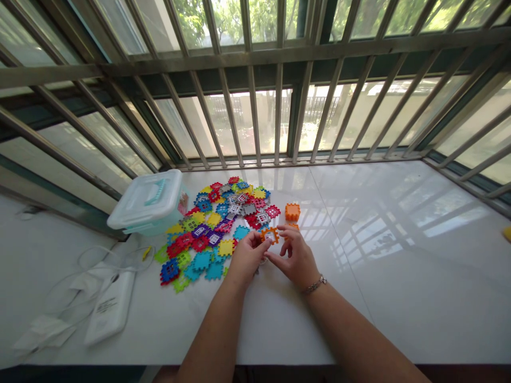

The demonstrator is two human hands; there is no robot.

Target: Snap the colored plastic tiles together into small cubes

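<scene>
The orange piece point(269, 235), a thin, notched plastic square with an open centre, is held above the surface point(399, 298) between both hands. It should handle as light and stiff, though the narrow frame may flex slightly; take hold at the notched edges. The left grip point(248, 256) is closed, pinching the left edge. The right grip point(295, 256) is partly curled, bearing on the right edge. Just beyond stands an orange cube point(293, 211); to the left lies a heap of coloured pieces point(211, 229), beside a lidded plastic box point(147, 202).
</scene>
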